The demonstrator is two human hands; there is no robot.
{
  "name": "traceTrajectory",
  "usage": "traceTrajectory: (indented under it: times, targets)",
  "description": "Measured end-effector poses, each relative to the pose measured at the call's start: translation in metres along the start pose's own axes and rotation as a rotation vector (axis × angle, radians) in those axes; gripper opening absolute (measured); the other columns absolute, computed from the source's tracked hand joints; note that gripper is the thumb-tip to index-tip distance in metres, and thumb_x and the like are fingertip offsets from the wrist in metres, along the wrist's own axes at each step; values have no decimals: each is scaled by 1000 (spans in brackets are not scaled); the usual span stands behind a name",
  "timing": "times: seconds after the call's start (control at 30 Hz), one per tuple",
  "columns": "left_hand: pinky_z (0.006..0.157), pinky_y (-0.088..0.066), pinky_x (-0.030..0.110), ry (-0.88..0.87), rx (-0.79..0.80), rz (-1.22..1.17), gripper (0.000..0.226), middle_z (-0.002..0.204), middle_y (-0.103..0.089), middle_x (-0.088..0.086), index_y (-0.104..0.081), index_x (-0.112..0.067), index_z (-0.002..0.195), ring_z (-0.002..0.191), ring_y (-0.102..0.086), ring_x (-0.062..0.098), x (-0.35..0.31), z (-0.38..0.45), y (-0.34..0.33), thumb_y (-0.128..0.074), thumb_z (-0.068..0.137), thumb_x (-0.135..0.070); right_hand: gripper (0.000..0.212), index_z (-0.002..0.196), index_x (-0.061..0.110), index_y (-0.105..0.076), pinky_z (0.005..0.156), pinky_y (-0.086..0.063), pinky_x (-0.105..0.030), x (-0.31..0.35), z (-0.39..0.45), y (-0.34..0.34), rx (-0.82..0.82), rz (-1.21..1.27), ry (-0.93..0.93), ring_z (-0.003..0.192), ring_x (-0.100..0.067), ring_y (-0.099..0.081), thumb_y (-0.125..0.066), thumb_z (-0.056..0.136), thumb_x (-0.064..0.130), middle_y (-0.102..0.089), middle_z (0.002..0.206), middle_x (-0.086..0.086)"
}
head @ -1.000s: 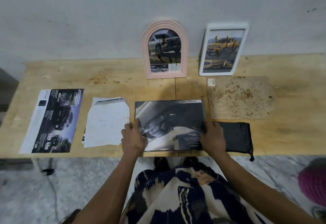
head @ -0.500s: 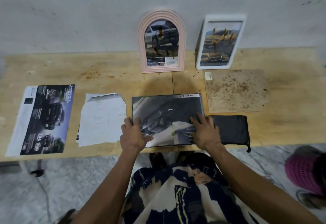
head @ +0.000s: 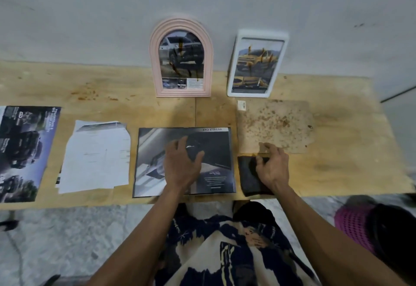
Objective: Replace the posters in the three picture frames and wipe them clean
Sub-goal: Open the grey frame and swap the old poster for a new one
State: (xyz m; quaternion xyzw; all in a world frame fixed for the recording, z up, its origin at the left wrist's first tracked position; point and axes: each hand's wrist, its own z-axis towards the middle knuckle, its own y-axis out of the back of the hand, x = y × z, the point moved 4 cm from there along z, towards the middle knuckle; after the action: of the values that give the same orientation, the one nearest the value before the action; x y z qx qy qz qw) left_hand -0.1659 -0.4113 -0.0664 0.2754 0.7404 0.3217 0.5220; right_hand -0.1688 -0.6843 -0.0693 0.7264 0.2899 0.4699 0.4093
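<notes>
Fingers, right: the right hand curls over the dark cloth, its fingers bunching the cloth's far edge, so it grips the wiping tool.
Fingers, left: the left hand lies spread and relaxed, palm down, on the flat black picture frame; it presses the frame and holds nothing.
Task's thing: the black frame lies face up on the wooden surface, near its front edge, with a dark car poster showing in it.
Key relation: the frame lies directly left of the cloth, their edges just beside each other; the right hand need only travel leftward across the frame's right edge to reach the pane.
Long axis: the frame's longer side runs left to right, parallel to the front edge, so wiping strokes would likely run sideways.
Nearer hand: the left hand is on the frame already and looks placed to steady it; the right hand carries the cloth.
Obstacle, as a judgement: the left hand covers the middle of the pane and may have to shift for a full wipe.
Other frames: the pink arched frame and the white rectangular frame lean upright against the wall, well behind, both panes streaked with brownish drips.
Also beside: a stained backing board just beyond the cloth; loose white paper and a car poster to the left.
</notes>
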Motion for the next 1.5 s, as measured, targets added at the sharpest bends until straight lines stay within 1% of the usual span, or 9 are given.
traceTrajectory:
  times: [0.23,0.4,0.53,0.63,0.7,0.83,1.03,1.23,1.5]
  targets:
    - [94,-45,35,-18,164,-80,48,127,-57,10,-56,-11,130,113,-55,25,-121,20,-65,-65,90,-35,53,132,10,-52,93,-43,-41,-78,71,54,58,19,-138,116,-41,-49,-56,82,29,-56,123,-21]
    - [87,-56,40,136,235,-37,30,89,-69,5,-61,-15,91,87,-66,28,-157,37,-121,-71,71,-36,57,142,18,-43,98,-45,-44,-125,121,83,122,66,-225,123,-36,-45,-56,86,22,-46,135,-14]
    - [98,-49,38,272,214,0,37,103,-67,11,-59,-5,108,104,-61,36,-180,41,-135,-68,76,-21,58,135,18,-50,95,-41,-38,-148,152,79,211,-20,-179,118,-37,-46,-42,79,35,-49,134,-12]
    - [103,-42,31,300,200,42,14,84,-59,2,-61,-6,93,93,-61,24,-196,41,-136,-65,86,-17,48,128,17,-54,97,-41,-40,-156,163,72,212,56,-247,116,-39,-48,-48,83,33,-55,127,-16]
    - [104,-39,29,326,195,52,8,96,-65,11,-62,-7,91,98,-60,26,-200,43,-138,-60,93,-14,43,129,17,-53,101,-37,-41,-150,162,76,180,84,-261,119,-39,-46,-52,86,27,-54,127,-18]
    - [48,-38,2,305,176,197,25,138,-47,35,-46,-21,87,108,-57,37,-208,49,-145,-44,103,-3,42,131,21,-50,104,-34,-39,-149,163,73,165,154,-317,123,-36,-41,-54,90,24,-44,134,-14]
    - [99,-45,39,454,84,56,34,125,-62,22,-60,3,116,119,-57,37,-207,51,-137,-64,91,-19,42,129,15,-50,101,-38,-41,-154,174,79,104,251,-473,122,-34,-42,-57,90,31,-45,132,-14]
    - [82,-54,32,543,50,-116,26,98,-70,11,-60,-11,76,91,-64,27,-196,50,-128,-65,88,-33,52,135,10,-47,88,-48,-35,-158,171,95,64,349,-580,97,-26,-46,-54,88,32,-35,135,-13]
    - [59,-55,25,516,53,-361,24,74,-69,3,-59,-10,75,68,-66,16,-152,28,-81,-82,78,-16,51,124,12,-49,80,-54,-43,-113,124,88,33,458,-629,90,-26,-51,-60,83,39,-47,125,-10]
